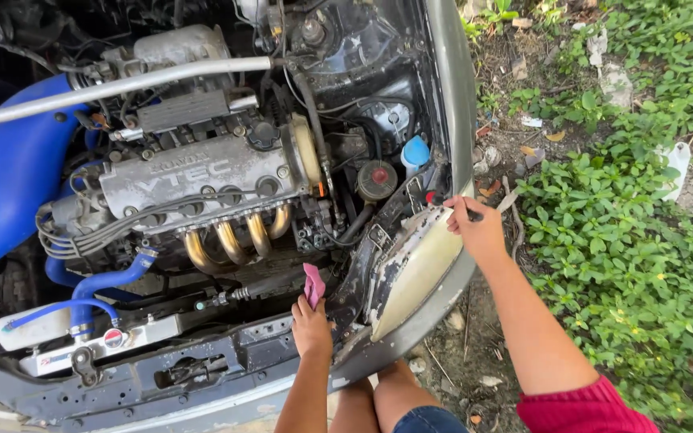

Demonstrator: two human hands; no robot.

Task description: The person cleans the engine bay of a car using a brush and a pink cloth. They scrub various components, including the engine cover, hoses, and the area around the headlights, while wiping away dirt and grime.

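1. Pink cloth, small and folded, sits pinched in the left hand, whose fingers are closed around its lower end; the cloth sticks up just in front of the exhaust manifold, over the front crossmember of the open engine bay.
2. Yellowed and cloudy, the headlight lens sits in the corner of the car, tilted and loose-looking in its grey bumper surround.
3. At the lens's upper outer corner, the right hand is closed on a thin dark tool; its tip touches the top edge of the headlight, and I cannot tell exactly what kind of tool it is. The right arm ends in a red sleeve.
4. Deeper in the bay lie a grey valve cover and four golden exhaust header pipes curving down below it.
5. On the left, a large blue intake pipe runs beside the engine, with a thinner blue hose lower down near a white reservoir.
6. A silver strut bar crosses over the engine top.
7. Beside the headlight stand a blue-capped reservoir and a round cap with a red centre.
8. To the right of the car, green weeds cover bare dirt.
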